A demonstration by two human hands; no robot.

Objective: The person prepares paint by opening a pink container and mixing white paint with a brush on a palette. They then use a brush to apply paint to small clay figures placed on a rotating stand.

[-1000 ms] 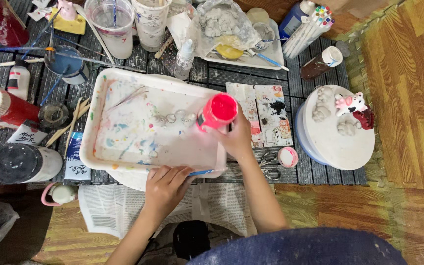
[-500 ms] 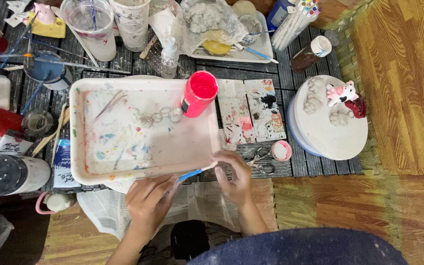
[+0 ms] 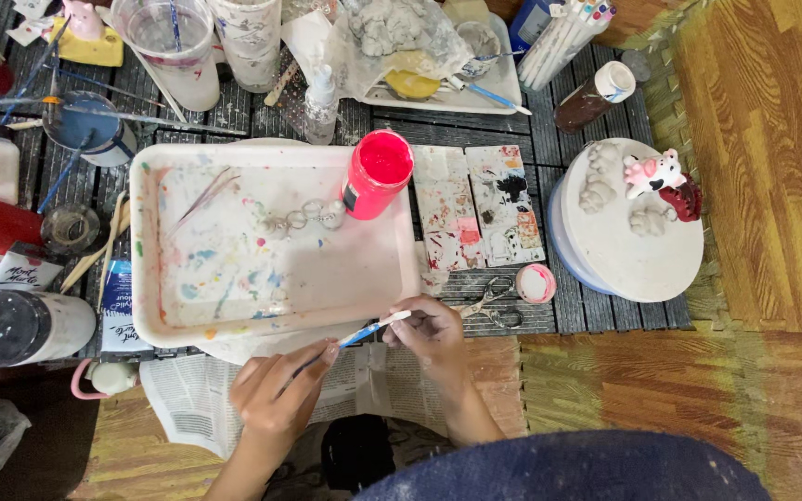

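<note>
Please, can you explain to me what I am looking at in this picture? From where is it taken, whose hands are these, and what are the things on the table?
The picture comes from a camera worn on a person's head, looking down, so the two bare hands at the bottom are that person's own. There is no machine.

The left hand and the right hand hold one thin brush between them: the left grips the handle, the right fingers pinch the other end.

Above the hands lies a white tray smeared with paint, and an open red paint jar stands at its right edge. Right of that are two stained palettes, scissors, and a round white stand with small clay figures. Cups, bottles and more brushes crowd the back and left. Newspaper lies under the hands.
</note>
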